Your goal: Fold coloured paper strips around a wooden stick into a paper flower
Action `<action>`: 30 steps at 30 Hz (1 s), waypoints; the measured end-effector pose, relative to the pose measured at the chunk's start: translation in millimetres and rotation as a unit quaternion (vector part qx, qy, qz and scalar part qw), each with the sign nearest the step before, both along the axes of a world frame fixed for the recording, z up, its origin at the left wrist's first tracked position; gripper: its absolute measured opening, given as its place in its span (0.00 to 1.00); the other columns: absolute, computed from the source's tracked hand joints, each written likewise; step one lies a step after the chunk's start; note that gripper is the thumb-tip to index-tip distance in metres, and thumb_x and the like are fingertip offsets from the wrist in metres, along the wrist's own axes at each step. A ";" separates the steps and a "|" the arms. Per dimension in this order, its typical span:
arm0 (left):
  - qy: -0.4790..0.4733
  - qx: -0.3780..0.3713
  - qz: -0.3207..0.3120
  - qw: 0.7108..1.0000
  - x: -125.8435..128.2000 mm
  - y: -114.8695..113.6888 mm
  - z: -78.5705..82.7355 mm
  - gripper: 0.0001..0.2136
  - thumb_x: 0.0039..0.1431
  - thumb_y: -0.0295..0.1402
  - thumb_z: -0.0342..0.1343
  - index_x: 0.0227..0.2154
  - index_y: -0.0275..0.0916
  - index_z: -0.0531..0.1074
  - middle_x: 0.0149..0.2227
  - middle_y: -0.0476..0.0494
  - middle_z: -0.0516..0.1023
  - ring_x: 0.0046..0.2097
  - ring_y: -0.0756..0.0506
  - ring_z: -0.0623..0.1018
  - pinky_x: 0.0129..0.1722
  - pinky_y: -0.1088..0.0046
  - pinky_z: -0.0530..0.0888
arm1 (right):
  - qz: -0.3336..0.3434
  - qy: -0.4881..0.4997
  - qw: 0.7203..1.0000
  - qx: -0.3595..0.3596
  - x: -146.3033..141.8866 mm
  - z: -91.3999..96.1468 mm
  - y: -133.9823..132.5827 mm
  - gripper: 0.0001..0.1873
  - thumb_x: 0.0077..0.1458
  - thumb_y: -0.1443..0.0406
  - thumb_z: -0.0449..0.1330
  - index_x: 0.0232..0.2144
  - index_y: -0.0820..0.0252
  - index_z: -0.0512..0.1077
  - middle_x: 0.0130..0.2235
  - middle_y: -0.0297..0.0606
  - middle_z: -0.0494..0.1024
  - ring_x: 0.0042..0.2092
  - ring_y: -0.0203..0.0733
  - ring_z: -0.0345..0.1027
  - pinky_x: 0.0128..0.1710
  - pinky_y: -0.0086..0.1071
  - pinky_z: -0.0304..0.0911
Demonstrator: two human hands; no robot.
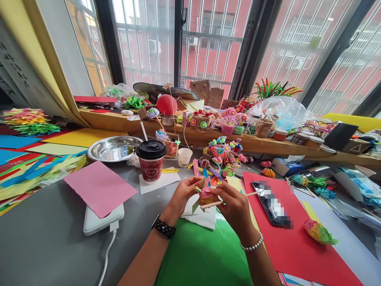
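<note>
With my hands as the centre of the dial, a barred window (208,43) fills 12 o'clock, beyond the grey table (53,246) I work at. A red sheet (268,246) covers 4 o'clock, a green sheet (205,254) lies at 6, and a pink sheet (101,186) lies at 9, partly over a white power bank (104,224) with its cable plugged in. A steel plate (110,149) sits at 10 o'clock.

My left hand (182,195), with a dotted watch strap at the wrist, pinches one side of a small paper flower (205,194) between thumb and fingers; my right hand (235,204), beaded bracelet below it, grips the other side. The flower is therefore at the very centre (pink and yellow, as far as my fingers let me see, with green pieces sticking out).

A black phone (264,198) lies on the red sheet at 3 o'clock, and a lidded takeaway cup (151,165) with a straw stands at 10, nearer than the plate. A finished-looking loose flower (320,232) rests between 3 and 4, and a paper cup (184,157) stands at 11. Thinnest of all, a pale stick (210,205) passes through my right fingers, showing on both sides.
</note>
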State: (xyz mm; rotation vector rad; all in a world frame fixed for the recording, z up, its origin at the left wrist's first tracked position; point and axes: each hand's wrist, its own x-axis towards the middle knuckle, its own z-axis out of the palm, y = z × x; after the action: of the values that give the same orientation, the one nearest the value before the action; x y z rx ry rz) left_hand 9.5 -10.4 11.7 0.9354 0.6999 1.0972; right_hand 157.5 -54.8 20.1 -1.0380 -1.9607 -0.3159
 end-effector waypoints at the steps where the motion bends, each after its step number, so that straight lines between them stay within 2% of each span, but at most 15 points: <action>1: -0.006 0.000 0.000 1.000 0.2 0.2 -0.5 0.09 0.39 0.33 0.61 0.25 0.34 0.71 0.23 0.53 0.68 0.24 0.55 0.67 0.29 0.78 0.64 | 0.001 0.000 1.000 0.004 0.0 0.2 0.0 0.08 0.51 0.68 0.53 0.30 0.62 0.73 0.26 0.37 0.72 0.27 0.34 0.65 0.25 0.24 0.60; 10: -0.016 -0.003 0.002 1.000 1.1 2.6 -4.7 0.09 0.39 0.32 0.61 0.24 0.34 0.70 0.23 0.53 0.67 0.24 0.56 0.66 0.28 0.78 0.64 | 0.019 0.001 1.000 -0.001 1.4 -0.6 0.5 0.07 0.51 0.69 0.54 0.28 0.62 0.73 0.26 0.37 0.73 0.27 0.34 0.65 0.26 0.24 0.60; 25: -0.015 0.001 0.007 1.000 1.9 0.1 0.1 0.09 0.38 0.32 0.61 0.23 0.33 0.69 0.22 0.53 0.65 0.24 0.56 0.65 0.27 0.79 0.63 | 0.041 0.020 0.999 -0.005 2.1 0.0 0.9 0.06 0.49 0.71 0.55 0.28 0.62 0.73 0.25 0.37 0.73 0.27 0.33 0.65 0.26 0.24 0.61; 30: 0.005 0.024 -0.011 1.000 -1.9 -2.0 4.0 0.09 0.40 0.32 0.60 0.24 0.34 0.69 0.23 0.53 0.66 0.25 0.55 0.66 0.27 0.80 0.63 | 0.013 0.020 1.000 -0.012 1.7 2.2 -1.2 0.06 0.50 0.69 0.55 0.31 0.61 0.72 0.29 0.38 0.73 0.28 0.35 0.66 0.26 0.26 0.61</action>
State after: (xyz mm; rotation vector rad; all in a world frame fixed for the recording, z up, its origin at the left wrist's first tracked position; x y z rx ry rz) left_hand 7.7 -12.4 15.7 0.9878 0.6730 1.0935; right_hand 159.2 -56.0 22.2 -1.0255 -1.9444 -0.2559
